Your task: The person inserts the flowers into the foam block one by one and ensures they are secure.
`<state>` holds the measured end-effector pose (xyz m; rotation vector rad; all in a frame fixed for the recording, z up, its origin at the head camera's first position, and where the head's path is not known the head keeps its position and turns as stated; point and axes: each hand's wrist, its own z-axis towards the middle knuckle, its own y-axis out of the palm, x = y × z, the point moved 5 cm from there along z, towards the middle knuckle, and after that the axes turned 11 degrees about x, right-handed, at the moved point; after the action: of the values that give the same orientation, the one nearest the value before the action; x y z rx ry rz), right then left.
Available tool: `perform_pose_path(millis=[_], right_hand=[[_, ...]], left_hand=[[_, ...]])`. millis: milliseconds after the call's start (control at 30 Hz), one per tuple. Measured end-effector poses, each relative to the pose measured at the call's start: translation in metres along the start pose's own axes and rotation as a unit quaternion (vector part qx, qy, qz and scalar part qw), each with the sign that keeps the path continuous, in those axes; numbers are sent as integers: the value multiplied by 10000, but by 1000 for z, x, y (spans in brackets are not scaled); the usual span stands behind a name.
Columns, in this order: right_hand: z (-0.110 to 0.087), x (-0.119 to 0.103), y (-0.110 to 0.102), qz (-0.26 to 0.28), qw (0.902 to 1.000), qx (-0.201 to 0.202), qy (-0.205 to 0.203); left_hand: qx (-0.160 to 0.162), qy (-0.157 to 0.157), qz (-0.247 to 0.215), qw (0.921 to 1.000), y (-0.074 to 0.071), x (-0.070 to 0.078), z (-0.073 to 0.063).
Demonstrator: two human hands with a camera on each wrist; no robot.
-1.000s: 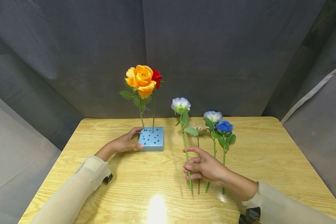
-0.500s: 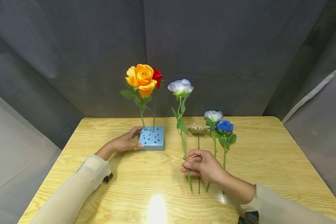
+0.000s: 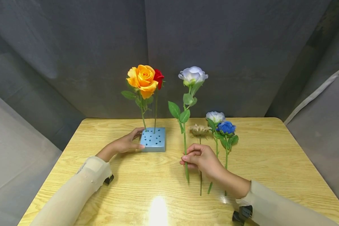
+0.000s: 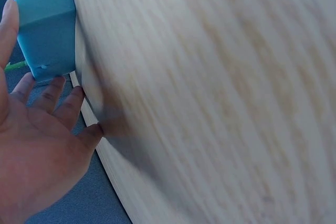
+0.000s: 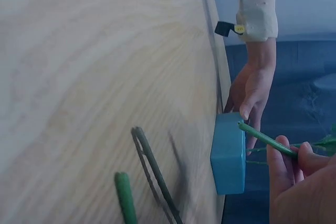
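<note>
My right hand (image 3: 201, 160) pinches the green stem of a pale white rose (image 3: 193, 75) between thumb and fingers. The rose stands nearly upright, its bloom high before the curtain. In the right wrist view the stem's cut end (image 5: 247, 127) points past the fingertips. My left hand (image 3: 124, 144) rests at the left side of a light blue block (image 3: 155, 143) with holes in its top. Its thumb lies at the near corner, and its outstretched fingers touch the side in the left wrist view. An orange rose (image 3: 144, 80) and a red rose (image 3: 158, 78) stand in the block.
Right of the block lie a beige dried-looking flower (image 3: 200, 130), a second white rose (image 3: 215, 117) and a blue flower (image 3: 226, 127), stems toward me. A dark curtain (image 3: 214, 47) hangs behind the wooden table (image 3: 124, 194).
My right hand has raised the white rose, tilted it upright and turned it, moving slightly up and left. The left hand and block have stayed put.
</note>
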<state>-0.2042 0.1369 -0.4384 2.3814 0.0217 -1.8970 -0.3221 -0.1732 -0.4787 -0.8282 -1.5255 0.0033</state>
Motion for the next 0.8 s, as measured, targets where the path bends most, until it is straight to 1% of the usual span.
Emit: perform_pose_path(millis=[167,467,633,800], right_hand=[[14,-3,1,-82,9995,202,-240],[38,-4,11,-135,9984,400,-385],[48,-6,17,-141,9978,445,-470],[57,-11,22,-153,9963,441,-728]], left_hand=[[17,21,11,10000,0,-1,1],[7,2,-39,10000,0,1,0],[11,10,-77,10000,0,0,0],[17,16,-91,10000,0,1,0]])
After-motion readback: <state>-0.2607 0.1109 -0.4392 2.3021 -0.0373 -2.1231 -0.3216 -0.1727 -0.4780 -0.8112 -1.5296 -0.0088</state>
